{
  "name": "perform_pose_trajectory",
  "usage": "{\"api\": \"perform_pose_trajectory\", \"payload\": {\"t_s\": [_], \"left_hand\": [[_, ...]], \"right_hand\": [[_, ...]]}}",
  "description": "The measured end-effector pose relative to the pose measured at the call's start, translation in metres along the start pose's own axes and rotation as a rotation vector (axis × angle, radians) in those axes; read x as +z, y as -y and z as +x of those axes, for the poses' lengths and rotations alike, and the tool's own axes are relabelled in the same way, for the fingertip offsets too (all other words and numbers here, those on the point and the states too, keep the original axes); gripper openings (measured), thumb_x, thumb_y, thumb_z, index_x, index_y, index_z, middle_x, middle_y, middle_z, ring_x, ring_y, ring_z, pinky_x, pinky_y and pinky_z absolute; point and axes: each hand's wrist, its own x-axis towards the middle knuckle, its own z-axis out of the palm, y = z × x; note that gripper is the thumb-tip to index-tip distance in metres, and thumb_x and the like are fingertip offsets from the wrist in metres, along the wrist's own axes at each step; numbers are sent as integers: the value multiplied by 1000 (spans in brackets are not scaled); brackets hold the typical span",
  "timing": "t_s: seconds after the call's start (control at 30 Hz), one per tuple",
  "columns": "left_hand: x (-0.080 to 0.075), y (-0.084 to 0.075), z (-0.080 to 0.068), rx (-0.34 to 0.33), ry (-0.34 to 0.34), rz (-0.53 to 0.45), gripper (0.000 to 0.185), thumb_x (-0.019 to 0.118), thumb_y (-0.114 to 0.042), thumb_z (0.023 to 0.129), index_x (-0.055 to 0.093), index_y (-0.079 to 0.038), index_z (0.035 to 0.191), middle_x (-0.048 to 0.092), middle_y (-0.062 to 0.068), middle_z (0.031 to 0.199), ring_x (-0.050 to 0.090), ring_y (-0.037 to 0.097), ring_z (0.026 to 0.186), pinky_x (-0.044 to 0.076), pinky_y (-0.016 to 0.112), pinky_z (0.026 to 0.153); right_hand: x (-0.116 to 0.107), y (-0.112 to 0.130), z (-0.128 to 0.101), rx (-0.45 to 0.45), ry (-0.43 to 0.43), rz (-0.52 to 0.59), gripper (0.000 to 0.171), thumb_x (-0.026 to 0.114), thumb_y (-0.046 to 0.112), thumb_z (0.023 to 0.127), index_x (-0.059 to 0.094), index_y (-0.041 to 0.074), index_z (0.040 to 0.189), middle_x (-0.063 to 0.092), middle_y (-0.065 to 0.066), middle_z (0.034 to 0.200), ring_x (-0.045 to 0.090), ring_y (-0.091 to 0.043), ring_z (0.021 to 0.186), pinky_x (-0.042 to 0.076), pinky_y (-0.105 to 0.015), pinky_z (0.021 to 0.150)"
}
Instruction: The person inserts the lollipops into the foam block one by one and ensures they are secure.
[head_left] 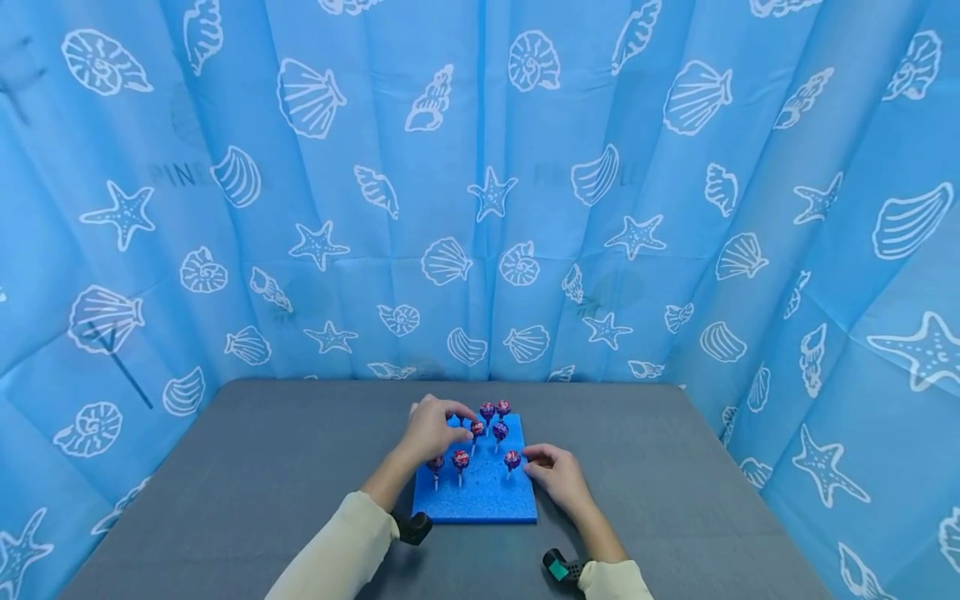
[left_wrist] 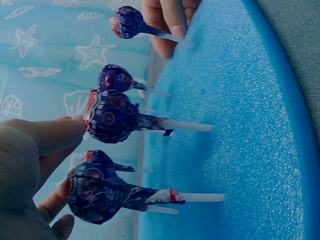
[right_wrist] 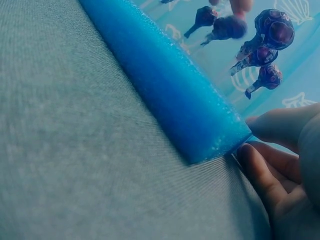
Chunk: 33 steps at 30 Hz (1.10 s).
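A blue foam board (head_left: 480, 502) lies on the table, with several lollipops in purple and red wrappers standing in it on white sticks. Over the board's left half reaches my left hand (head_left: 431, 427). Its thumb and index finger pinch the wrapped head of a lollipop (head_left: 477, 428) near the middle. In the left wrist view, that lollipop (left_wrist: 111, 116) has its stick down at the foam. At the board's right edge, my right hand (head_left: 557, 477) grips the foam between thumb and fingers, close beside another lollipop (head_left: 512, 459).
Two lollipops (head_left: 460, 460) (head_left: 436, 464) stand beneath the left hand's wrist side, and several more, such as one purple lollipop (head_left: 500, 431), stand toward the back. The grey table (head_left: 300, 467) runs back to a blue shell-print curtain (head_left: 480, 208). Each wrist carries a black camera (head_left: 414, 528).
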Motion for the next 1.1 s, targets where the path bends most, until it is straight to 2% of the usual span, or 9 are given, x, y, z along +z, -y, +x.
{"api": "perform_pose_trajectory", "payload": {"t_s": [0.2,0.37,0.53,0.77,0.93,1.1], "left_hand": [[-4,1,-4,23,-48,-46,18,79,-25,83,76,-25,101,63,0,102,47,21,100,39,45,82],[-6,2,-6,20,-61,-71,19,78,-25,84,76,-23,102,64,5,106,48,24,102,40,45,82],[-7,5,-7,10,-65,-87,20,78,-25,84,76,-26,103,64,3,106,48,24,102,40,45,82],[-14,10,-14,11,-90,-146,20,78,-22,83,76,-21,103,61,10,107,50,34,104,46,47,77],[-18,18,-21,36,-134,-189,18,78,-21,84,75,-18,101,63,4,106,53,34,102,47,44,75],[-21,29,-30,58,-178,-226,17,79,-19,83,75,-18,100,67,-2,104,53,25,100,46,45,80]], "right_hand": [[-2,-1,1,4,-2,-3,18,67,1,89,71,7,106,68,-3,101,60,-18,89,50,-34,80],[-3,-2,1,3,-11,-5,18,67,1,89,71,8,106,68,-2,100,60,-17,89,50,-32,80],[-3,-3,1,4,-14,-10,18,68,2,89,71,8,105,68,-1,100,60,-17,89,50,-33,80],[-2,-3,1,12,-15,0,18,68,1,89,71,8,105,68,-1,99,60,-17,88,50,-33,78],[-6,-6,4,6,-4,17,18,67,1,89,71,7,105,68,-2,100,61,-18,90,50,-32,79],[-17,-7,3,20,45,53,18,67,5,90,71,7,108,68,-4,103,62,-20,95,50,-34,82]]}}
